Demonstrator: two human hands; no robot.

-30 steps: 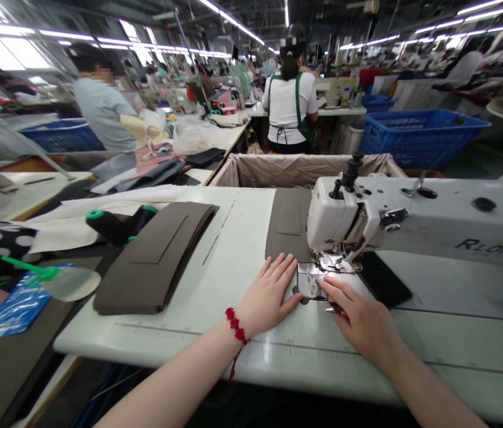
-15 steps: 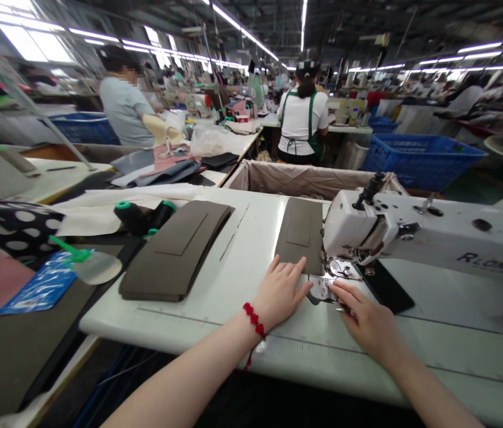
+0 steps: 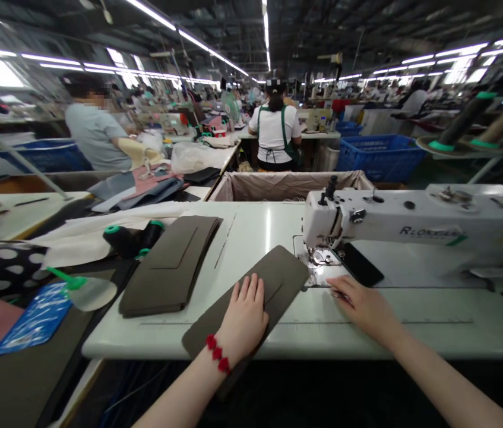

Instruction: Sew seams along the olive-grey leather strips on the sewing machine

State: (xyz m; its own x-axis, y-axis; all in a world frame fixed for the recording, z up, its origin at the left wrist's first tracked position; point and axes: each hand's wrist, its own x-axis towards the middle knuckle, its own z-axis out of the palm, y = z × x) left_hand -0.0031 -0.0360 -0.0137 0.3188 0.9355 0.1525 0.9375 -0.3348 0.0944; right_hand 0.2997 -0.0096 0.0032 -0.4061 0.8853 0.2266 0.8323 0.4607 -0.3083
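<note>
My left hand [image 3: 244,315] lies flat, fingers stretched, on a dark olive-grey fabric panel [image 3: 283,264]. The panel is slanted, its far corner beside the needle area and its near end over the table edge. A stitched line shows on it. My right hand [image 3: 362,306] rests by the needle plate [image 3: 322,257] of the white sewing machine [image 3: 367,217], fingers curled together; whatever they hold is too small and hidden to make out. To the left sits a stack of similar panels [image 3: 168,267], the top one bearing an L-shaped stitch line.
Behind the machine lies a dark flat phone-like slab [image 3: 362,267]. Black thread cones [image 3: 120,238], a green-spouted oil bottle [image 3: 93,294] and a blue packet [image 3: 32,321] are on the left. A cloth-lined bin [image 3: 260,185] stands beyond the table; two co-workers sit or stand farther off.
The panel has come away from the needle area toward me and left, turning to a slant under my left hand. My right hand stays near the needle plate. The view has shifted right.
</note>
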